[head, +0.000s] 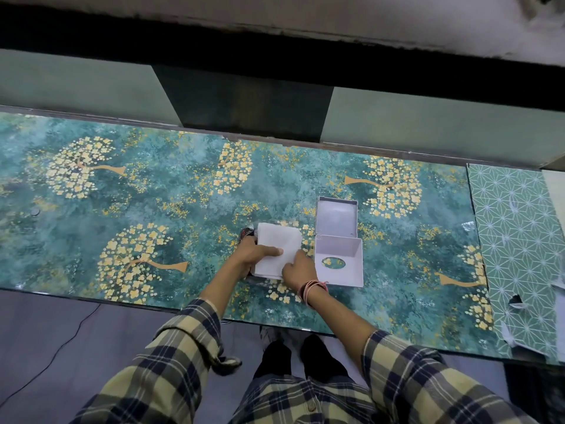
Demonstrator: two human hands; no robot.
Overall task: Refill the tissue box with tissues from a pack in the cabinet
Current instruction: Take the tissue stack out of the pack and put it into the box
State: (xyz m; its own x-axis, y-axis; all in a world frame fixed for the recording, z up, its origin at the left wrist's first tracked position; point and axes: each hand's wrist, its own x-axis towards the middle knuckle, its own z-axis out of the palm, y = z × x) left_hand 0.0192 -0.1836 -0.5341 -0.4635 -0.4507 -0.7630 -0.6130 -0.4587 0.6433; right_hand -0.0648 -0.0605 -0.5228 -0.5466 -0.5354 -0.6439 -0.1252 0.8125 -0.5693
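Observation:
A stack of white tissues (276, 240) rests on the green floral table top (153, 209), near its front edge. My left hand (252, 255) grips the stack's left side, thumb lying across the top. Pinching the stack's near right corner is my right hand (298, 270). Clear plastic wrapping (247, 233) shows at the stack's far left corner. Just right of the stack lies the white tissue box in two parts: the shell with the oval slot (339, 260), open side up, and behind it the other white half (336, 217), also open side up.
A green panel with a white star pattern (516, 240), torn in places, covers the table's right end. Pale green cabinet fronts (428, 123) with a dark gap (253, 108) stand behind the table. A black cable (61, 347) runs over the floor at the left.

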